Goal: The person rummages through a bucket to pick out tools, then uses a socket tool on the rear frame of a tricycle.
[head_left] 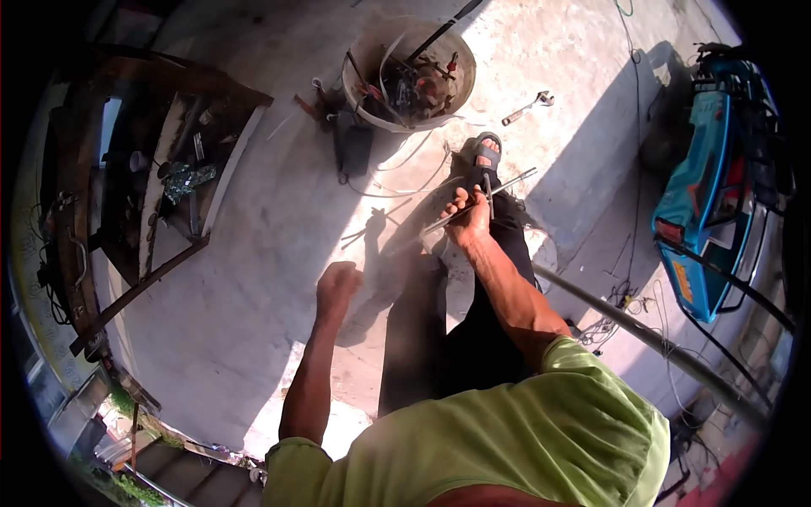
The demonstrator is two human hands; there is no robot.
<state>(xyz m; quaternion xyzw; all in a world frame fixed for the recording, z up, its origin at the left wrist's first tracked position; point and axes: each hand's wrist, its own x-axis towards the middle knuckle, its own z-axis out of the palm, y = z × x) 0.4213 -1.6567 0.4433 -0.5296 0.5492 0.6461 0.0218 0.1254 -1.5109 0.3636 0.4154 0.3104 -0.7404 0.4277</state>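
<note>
Over my right lower leg, my right hand (470, 218) is closed around a thin metal rod (517, 179). A shorter bar (489, 196) crosses the rod beside my fingers; whether the two are joined, I cannot tell. Lower and to the left, my left hand (340, 283) is curled into a fist above the floor, and anything inside it is hidden. Beyond my sandalled foot (487, 150) lies an adjustable wrench (529, 108) on the concrete.
A pale bucket (359, 108) of jumbled tools stands ahead, with a dark block-shaped object (356, 150) beside it. A wood-and-metal frame (139, 279) holding scrap is at left. At right are a blue machine (694, 182), a long pole (625, 319) and tangled wires (621, 302).
</note>
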